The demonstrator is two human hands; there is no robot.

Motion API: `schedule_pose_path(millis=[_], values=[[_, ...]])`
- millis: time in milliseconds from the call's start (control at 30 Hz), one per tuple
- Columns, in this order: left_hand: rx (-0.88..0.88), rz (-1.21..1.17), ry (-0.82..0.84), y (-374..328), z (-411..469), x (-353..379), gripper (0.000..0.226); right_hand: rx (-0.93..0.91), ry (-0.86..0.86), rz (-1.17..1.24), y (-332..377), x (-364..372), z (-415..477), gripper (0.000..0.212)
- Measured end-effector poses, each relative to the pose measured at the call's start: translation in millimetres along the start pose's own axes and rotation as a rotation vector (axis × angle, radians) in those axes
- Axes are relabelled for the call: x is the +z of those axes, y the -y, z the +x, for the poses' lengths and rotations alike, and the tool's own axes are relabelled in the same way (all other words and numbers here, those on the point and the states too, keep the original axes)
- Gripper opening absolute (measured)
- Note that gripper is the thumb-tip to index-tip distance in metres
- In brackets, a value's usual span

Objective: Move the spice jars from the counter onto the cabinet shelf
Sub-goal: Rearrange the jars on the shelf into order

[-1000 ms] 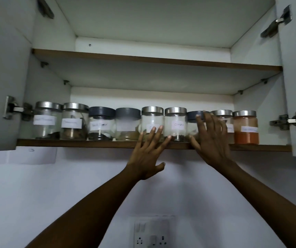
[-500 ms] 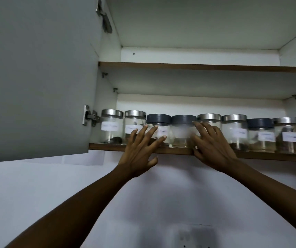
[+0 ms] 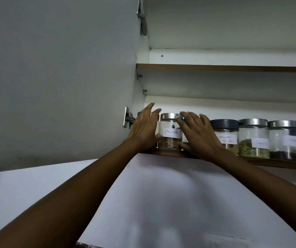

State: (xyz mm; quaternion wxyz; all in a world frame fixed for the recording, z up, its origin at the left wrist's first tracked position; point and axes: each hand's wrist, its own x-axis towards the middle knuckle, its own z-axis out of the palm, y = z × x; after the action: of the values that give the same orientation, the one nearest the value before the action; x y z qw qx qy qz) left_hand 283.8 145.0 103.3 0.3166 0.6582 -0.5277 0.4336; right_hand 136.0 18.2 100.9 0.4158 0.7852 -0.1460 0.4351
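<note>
Shelf (image 3: 278,162) shows seven jars (image 3: 253,138); left hand (image 3: 144,133) and right hand (image 3: 199,138), unclenched, flank one.

In front of you, the clear glass jar with a brushed metal lid (image 3: 169,134) looks smooth and glossy, and its white label (image 3: 170,132) is matt paper with handwriting on it. To your right, the glass jar with a dark grey lid (image 3: 224,124) has a cap that looks like matt plastic. The brown-edged shelf (image 3: 278,164) under them has a wood-look front edge. The grey cabinet door (image 3: 54,77) is flat and matt, and its metal hinge (image 3: 128,119) shines.
</note>
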Motion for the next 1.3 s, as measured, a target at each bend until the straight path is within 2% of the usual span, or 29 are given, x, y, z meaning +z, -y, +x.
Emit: schedule_pose_path(millis=[67,167,267,333,433,600,900,1133,1267,1300], values=[[-0.016,0.052,0.067,2.1,11.8,-9.6,0.081,0.030,0.013,0.019,2.6,-6.8,12.5,0.084],[-0.088,0.071,0.189,5.2,30.3,-22.0,0.080,0.085,0.163,0.110,-0.1,-18.5,33.9,0.092],[-0.148,0.092,0.265,9.5,48.9,-30.8,0.062,0.073,0.288,0.089,-3.6,-25.3,50.7,0.098],[-0.158,0.160,0.320,13.4,57.4,-35.6,0.044,0.051,0.357,0.068,-4.7,-26.2,57.5,0.093],[-0.171,0.220,0.437,16.7,60.5,-41.9,0.030,0.028,0.460,0.073,-3.9,-30.7,67.1,0.067],[-0.113,0.309,0.389,13.5,65.2,-43.3,0.025,0.030,0.464,0.142,-8.1,-32.5,80.0,0.042],[-0.131,0.316,0.417,8.5,72.0,-28.2,0.023,0.015,0.427,0.088,-7.4,-11.6,97.9,0.006],[-0.129,0.330,0.392,13.0,78.6,-2.2,0.025,0.077,0.492,0.065,-0.2,11.3,109.5,0.026],[-0.130,0.319,0.382,19.7,84.0,14.0,0.027,0.126,0.554,0.066,4.6,27.2,120.1,0.010],[-0.124,0.322,0.385,21.7,85.6,18.6,0.027,0.140,0.568,0.068,5.5,31.5,122.8,0.014]])
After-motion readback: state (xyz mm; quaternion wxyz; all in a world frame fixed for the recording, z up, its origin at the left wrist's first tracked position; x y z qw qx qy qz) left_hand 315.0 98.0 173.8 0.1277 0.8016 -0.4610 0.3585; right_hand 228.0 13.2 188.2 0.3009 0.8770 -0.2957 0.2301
